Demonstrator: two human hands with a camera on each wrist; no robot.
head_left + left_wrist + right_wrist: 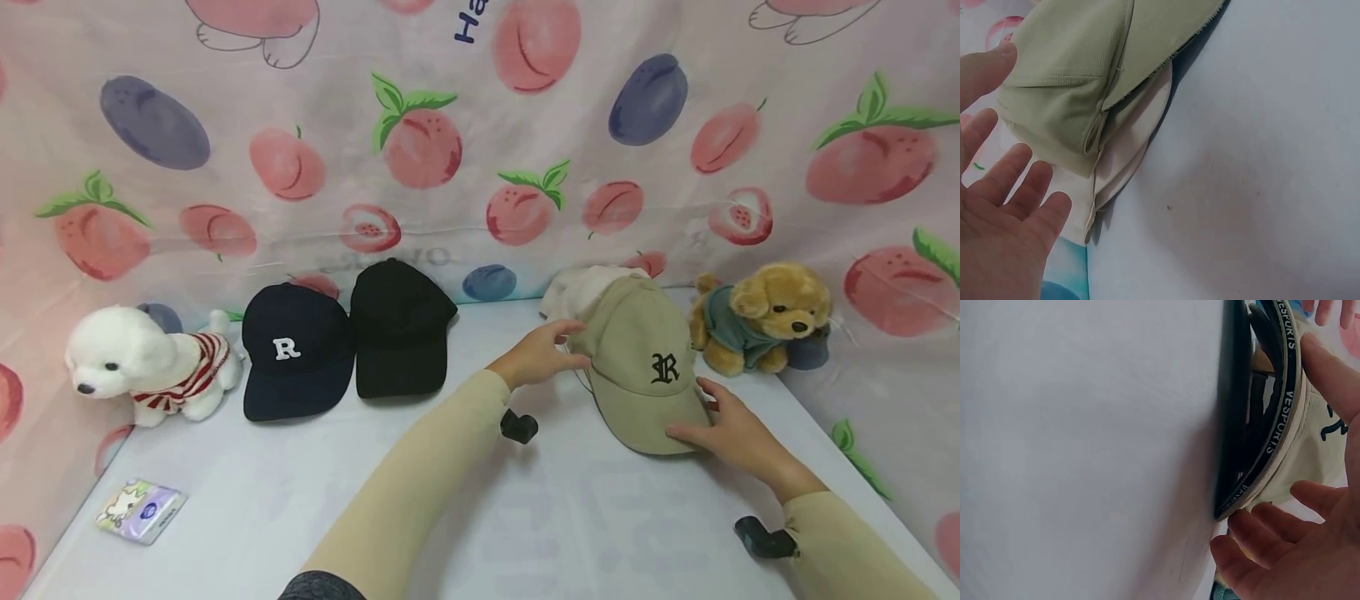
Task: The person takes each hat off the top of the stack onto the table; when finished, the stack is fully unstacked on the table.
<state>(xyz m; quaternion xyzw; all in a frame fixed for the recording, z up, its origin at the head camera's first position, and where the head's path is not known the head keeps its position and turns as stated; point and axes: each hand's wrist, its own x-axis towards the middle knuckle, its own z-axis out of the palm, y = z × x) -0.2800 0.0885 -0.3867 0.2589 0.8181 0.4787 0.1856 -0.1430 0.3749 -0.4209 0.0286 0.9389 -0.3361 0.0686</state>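
Observation:
A khaki baseball cap (637, 350) with a dark letter R lies at the right of the table, its brim toward me. Behind it, partly covered, is a whitish cap (581, 287). My left hand (542, 354) is at the khaki cap's left side, fingers spread; in the left wrist view they hold nothing. My right hand (738, 433) is at the brim's right side. In the right wrist view its thumb (1329, 372) and fingertips (1241, 519) lie along the brim's edge without curling round it. Any contact there is hard to judge.
Further left on the white table (570, 517) stand a navy cap (296, 354) and a black cap (397, 333). A white plush dog (150, 362) is at far left, a brown plush dog (761, 317) at right. A small packet (141, 510) lies front left.

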